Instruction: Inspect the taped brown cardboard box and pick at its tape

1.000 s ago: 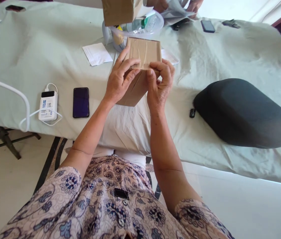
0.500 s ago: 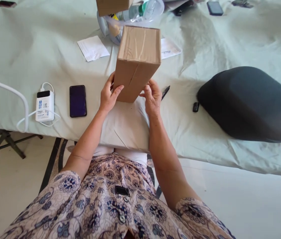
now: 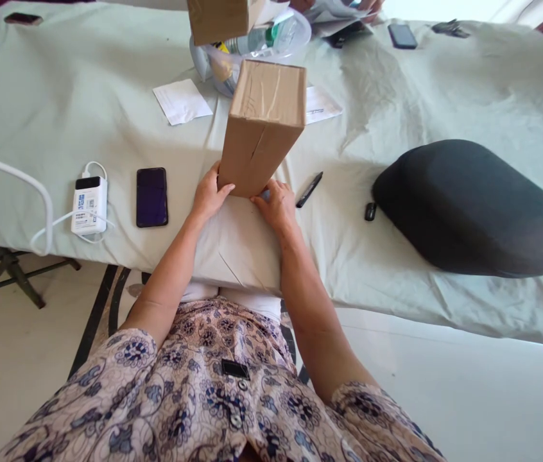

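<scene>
A tall brown cardboard box stands upright on the cloth in front of me, its taped top facing up. My left hand is closed around the lower left edge, with the thumb on the front face. Low on the opposite side, my right hand grips the bottom right corner, its thumb near the front base edge. Part of its fingers is hidden behind the box. Just right of that hand lies a black marker pen.
Left of the box are a dark phone and a white power bank with a cable. A black rounded object occupies the right. Behind stand a plastic basket with bottles and another cardboard box. A person's hand holds papers.
My right hand has moved down and inward to the box's bottom corner, uncovering the whole marker pen. My left hand has slid slightly lower. The view has tilted up a little.
</scene>
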`<state>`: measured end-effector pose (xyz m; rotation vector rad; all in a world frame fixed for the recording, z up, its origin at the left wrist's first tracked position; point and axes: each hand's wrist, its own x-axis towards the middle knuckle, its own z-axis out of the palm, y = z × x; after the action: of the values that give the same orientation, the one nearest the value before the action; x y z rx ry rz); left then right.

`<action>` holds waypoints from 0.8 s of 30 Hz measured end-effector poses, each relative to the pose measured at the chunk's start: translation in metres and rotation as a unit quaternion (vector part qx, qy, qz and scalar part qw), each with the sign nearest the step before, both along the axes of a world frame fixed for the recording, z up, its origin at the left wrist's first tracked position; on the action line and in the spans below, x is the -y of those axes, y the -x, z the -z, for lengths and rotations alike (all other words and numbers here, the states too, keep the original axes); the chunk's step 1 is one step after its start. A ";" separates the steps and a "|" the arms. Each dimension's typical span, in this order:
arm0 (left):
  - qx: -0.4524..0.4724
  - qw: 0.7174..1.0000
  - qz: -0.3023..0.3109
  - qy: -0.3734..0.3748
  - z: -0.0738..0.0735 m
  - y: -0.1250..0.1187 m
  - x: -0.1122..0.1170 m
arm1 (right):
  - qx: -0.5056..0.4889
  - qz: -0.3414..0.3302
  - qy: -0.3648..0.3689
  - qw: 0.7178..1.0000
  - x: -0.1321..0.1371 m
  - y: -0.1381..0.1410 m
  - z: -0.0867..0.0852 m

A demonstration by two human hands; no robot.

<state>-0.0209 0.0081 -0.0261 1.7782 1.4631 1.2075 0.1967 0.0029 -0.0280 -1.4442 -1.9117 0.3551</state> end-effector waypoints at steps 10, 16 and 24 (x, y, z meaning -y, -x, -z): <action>0.069 0.990 -0.083 -0.094 -0.013 -0.022 0.014 | -0.061 -0.072 -0.050 0.994 0.014 0.027 -0.008; 0.031 0.993 -0.058 -0.100 -0.009 -0.028 0.013 | -0.075 -0.057 -0.030 0.995 0.015 0.041 -0.001; 0.036 0.992 -0.035 -0.118 -0.003 -0.014 0.003 | -0.090 -0.086 -0.028 0.992 0.011 0.041 0.005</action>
<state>-0.0067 0.0054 -0.0228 1.8244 1.3998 1.5188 0.1558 -0.0082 -0.0328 -1.1736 -1.8877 0.4901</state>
